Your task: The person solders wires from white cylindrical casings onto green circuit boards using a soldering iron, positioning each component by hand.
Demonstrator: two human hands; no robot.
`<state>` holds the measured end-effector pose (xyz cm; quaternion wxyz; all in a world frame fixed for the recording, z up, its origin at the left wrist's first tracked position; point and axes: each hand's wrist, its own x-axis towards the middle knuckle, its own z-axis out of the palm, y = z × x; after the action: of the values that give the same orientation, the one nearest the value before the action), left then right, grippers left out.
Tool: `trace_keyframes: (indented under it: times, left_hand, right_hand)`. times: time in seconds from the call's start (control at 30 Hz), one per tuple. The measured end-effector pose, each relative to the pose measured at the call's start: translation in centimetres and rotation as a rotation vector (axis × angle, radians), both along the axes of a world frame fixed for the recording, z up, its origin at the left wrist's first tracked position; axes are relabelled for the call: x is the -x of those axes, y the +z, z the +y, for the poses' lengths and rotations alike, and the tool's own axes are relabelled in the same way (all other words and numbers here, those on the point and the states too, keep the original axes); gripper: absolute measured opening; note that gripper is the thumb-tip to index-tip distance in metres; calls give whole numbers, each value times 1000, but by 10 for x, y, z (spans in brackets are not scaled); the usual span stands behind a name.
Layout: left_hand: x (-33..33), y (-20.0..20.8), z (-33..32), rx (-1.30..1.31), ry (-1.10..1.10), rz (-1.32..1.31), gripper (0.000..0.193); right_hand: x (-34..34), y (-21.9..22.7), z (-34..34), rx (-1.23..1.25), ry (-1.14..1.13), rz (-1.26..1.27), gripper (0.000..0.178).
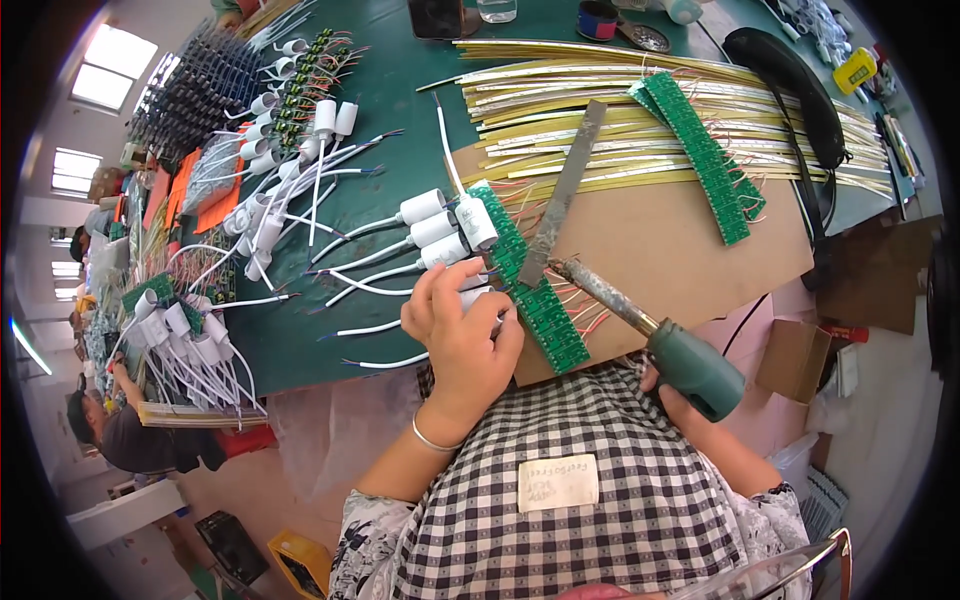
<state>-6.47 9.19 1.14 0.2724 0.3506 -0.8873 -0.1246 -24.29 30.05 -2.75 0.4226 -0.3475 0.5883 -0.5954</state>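
My left hand (462, 335) is curled over the near end of a row of white cylindrical caps with cables. Its fingers close around a white cap (474, 282), mostly hidden by them. Beside the fingers lies a long green circuit board strip (555, 325) with thin red wires along its right edge. A flat metal bar (570, 185) rests across that strip. My right hand (690, 412) grips the green handle of a soldering iron (695, 370), and the handle covers most of its fingers. The iron's dark tip points up-left, close to the bar's lower end.
A brown board (680, 245) lies under the strip. Behind it are yellowish strips (640, 110), more green circuit boards (700, 155) and a black case (785, 85). More white caps (265, 225) heap at the left. Another person (140, 430) sits at far left.
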Motion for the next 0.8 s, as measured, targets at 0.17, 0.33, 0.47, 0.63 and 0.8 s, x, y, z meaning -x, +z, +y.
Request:
trace_keyframes:
  times: [0.17,0.33,0.47,0.63,0.8]
  left_hand:
    - [5,-6,-1,-17,26,9,7]
    - [7,-6,-2,-14,46,23,7]
    - [6,-2,-4,-27,39,-31,8]
    - [3,-6,-8,-76,7,18,8]
    - [1,-6,-9,-103,-26,53,7]
  right_hand:
    - [0,11,-1,-54,7,23,41]
    - [0,7,-3,-14,37,53,44]
    - [4,-2,8,-91,30,-165,49]
    - [3,-1,8,-6,96,203,53]
    - [1,-5,16,-26,57,65,55]
